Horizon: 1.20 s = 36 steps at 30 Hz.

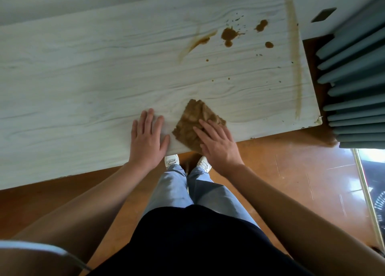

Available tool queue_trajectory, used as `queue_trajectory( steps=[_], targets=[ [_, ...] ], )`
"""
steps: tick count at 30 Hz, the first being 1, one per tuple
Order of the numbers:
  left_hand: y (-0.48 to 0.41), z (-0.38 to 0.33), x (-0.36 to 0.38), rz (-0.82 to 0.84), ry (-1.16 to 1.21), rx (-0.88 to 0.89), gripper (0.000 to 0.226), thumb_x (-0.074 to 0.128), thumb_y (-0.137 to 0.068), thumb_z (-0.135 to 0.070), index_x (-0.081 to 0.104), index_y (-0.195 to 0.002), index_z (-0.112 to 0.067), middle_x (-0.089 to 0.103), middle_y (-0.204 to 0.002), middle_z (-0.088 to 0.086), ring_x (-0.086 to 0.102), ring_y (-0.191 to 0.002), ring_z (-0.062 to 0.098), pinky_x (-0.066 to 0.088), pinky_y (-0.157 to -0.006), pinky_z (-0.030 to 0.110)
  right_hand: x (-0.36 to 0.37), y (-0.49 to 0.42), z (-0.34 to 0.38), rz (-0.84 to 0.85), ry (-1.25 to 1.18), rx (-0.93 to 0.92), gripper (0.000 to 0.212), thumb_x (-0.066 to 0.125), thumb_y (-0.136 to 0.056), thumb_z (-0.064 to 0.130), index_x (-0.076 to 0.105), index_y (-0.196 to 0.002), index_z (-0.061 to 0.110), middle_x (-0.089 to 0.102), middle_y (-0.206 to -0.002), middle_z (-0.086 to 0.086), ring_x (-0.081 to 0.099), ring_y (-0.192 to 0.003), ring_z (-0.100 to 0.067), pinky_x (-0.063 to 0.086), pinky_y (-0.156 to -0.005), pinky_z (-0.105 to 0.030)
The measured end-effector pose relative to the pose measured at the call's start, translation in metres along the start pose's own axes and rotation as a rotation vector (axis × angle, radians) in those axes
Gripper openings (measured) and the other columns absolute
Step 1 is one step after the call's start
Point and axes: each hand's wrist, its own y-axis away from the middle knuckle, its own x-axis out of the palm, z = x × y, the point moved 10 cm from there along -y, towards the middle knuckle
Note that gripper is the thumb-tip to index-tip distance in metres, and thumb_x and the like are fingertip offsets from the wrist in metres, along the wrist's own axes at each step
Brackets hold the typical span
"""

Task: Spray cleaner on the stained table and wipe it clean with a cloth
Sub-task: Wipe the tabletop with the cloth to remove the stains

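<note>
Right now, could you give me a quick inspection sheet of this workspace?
Surface: white wood-grain table, brown stains and a long streak near its right end.
Job's things: brown cloth at the near edge; no spray bottle seen.
Clutter: nothing seen.
Hands: left hand flat on the table; right hand presses flat on the cloth.
Cables: nothing seen.
Surroundings: orange-brown floor; grey pleated folds, likely a curtain, on the right.
</note>
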Motion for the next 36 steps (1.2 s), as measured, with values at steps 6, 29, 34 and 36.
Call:
queue_trajectory(
  steps=[6, 29, 34, 36],
  targets=[
    [0.001, 0.002, 0.003, 0.006, -0.016, 0.016, 0.064, 0.039, -0.099, -0.047, 0.040, -0.153, -0.011, 0.023, -0.168, 0.018, 0.019, -0.156, 0.039, 0.021, -0.123, 0.060, -0.033, -0.002, -0.108, -0.054, -0.008, 0.366, 0.053, 0.048, -0.098, 0.024, 0.040, -0.151, 0.023, 0.033, -0.161, -0.002, 0.027, -0.147, -0.026, 0.021, -0.120, -0.048],
    [0.000, 0.006, -0.003, -0.029, 0.000, 0.070, 0.064, 0.040, -0.097, -0.048, 0.045, -0.150, -0.013, 0.029, -0.165, 0.019, 0.027, -0.153, 0.040, 0.025, -0.121, 0.057, -0.021, 0.022, -0.070, -0.080, -0.018, 0.438, 0.055, 0.051, -0.098, 0.023, 0.039, -0.152, 0.023, 0.033, -0.161, -0.002, 0.025, -0.148, -0.023, 0.018, -0.122, -0.042],
    [0.001, 0.009, -0.003, -0.046, 0.023, 0.092, 0.063, 0.043, -0.099, -0.047, 0.046, -0.152, -0.013, 0.028, -0.166, 0.018, 0.026, -0.154, 0.038, 0.024, -0.121, 0.056, -0.024, -0.004, -0.090, -0.080, 0.000, 0.582, 0.058, 0.045, -0.098, 0.017, 0.033, -0.155, 0.022, 0.026, -0.163, -0.004, 0.020, -0.149, -0.028, 0.014, -0.123, -0.047],
    [0.000, 0.011, -0.005, -0.062, 0.028, 0.110, 0.061, 0.047, -0.098, -0.046, 0.049, -0.150, -0.013, 0.031, -0.165, 0.018, 0.030, -0.152, 0.039, 0.026, -0.119, 0.055, -0.019, -0.009, -0.078, -0.100, -0.005, 0.658, 0.062, 0.045, -0.096, 0.011, 0.032, -0.155, 0.020, 0.025, -0.164, -0.005, 0.019, -0.149, -0.030, 0.013, -0.123, -0.049]
  ],
)
